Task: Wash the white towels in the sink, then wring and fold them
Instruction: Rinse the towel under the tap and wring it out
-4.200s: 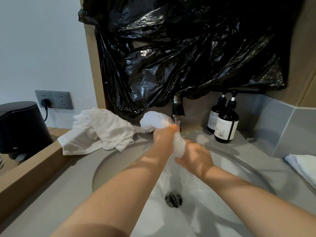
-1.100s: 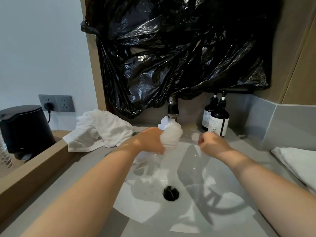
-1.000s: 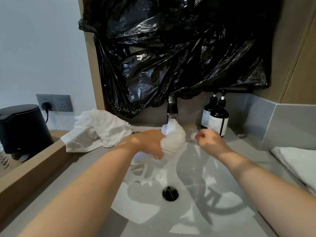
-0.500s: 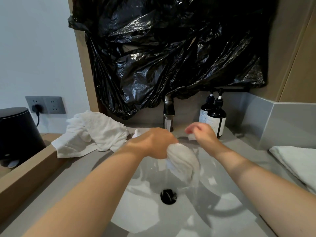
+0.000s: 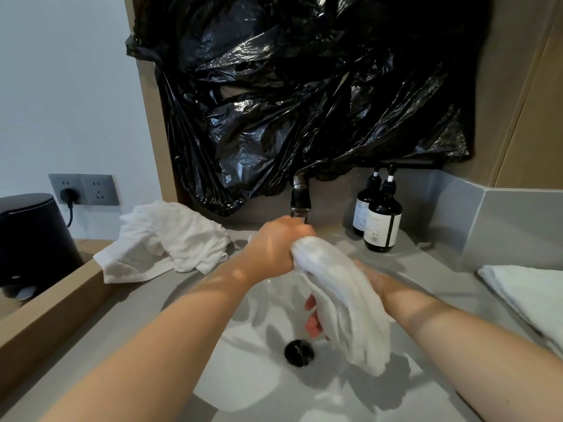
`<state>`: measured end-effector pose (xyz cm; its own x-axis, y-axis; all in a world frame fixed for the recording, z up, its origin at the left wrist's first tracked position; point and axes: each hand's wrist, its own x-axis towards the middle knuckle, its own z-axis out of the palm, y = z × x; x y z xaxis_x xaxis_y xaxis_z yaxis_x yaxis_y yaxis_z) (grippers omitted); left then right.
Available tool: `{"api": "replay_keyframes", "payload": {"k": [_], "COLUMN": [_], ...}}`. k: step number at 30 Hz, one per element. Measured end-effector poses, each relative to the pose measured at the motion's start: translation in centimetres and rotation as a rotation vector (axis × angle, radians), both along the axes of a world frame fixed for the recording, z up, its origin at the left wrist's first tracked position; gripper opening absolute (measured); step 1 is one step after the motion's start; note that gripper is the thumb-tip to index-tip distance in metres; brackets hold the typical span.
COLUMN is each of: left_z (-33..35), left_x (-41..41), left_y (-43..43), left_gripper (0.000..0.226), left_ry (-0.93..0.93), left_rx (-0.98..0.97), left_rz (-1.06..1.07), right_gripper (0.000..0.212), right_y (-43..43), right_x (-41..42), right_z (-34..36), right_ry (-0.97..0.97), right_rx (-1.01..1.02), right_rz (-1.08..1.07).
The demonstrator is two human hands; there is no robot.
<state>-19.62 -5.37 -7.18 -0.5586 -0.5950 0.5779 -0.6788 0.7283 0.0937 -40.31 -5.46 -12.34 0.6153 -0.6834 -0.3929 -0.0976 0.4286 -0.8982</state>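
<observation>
**Wet towel** (image 5: 341,303): white, rolled into a thick rope, held in the air over the sink (image 5: 249,376). Its long axis slants from 11 o'clock down to 5 o'clock. The free end hangs just to the 3 o'clock side of the drain (image 5: 299,352).

**Left hand** (image 5: 275,249): fingers clamped in a fist round the upper end, directly below the faucet (image 5: 300,205).

**Right hand** (image 5: 370,277): enters from 4 o'clock and passes behind the roll at mid-length. Its fingertips (image 5: 313,318) curl out on the 9 o'clock side, so the hand is wrapped round the roll. How tightly it grips cannot be told.

**Stage, as judged:** wringing. Both hands sit on one axis, so opposite twists would squeeze the stretch between them. The lower third lies beyond both holds, toward 5 o'clock. The right hand is the nearer and would probably need to slide down to reach it.

**Also present:**
- crumpled towels (image 5: 170,239) on the counter at 10 o'clock
- folded towel (image 5: 530,296) at 3 o'clock
- two pump bottles (image 5: 382,222) at 1 o'clock
- black plastic sheet (image 5: 304,102) at 12 o'clock
</observation>
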Motion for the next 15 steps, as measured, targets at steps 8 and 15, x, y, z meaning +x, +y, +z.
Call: {"api": "replay_keyframes", "payload": {"k": [8, 15], "left_z": [-1.0, -2.2], "left_x": [0.3, -0.9], "left_y": [-0.2, -0.4], "left_gripper": [0.028, 0.022], "left_ry": [-0.417, -0.452], "left_rx": [0.119, 0.255], "left_rz": [0.286, 0.342], "right_gripper": [0.097, 0.065], "right_y": [-1.6, -0.9], "right_x": [-1.4, 0.7], "right_z": [0.5, 2.2], "right_ry": [0.289, 1.189], "right_rx": [-0.081, -0.794], "right_rz": [0.417, -0.022]}}
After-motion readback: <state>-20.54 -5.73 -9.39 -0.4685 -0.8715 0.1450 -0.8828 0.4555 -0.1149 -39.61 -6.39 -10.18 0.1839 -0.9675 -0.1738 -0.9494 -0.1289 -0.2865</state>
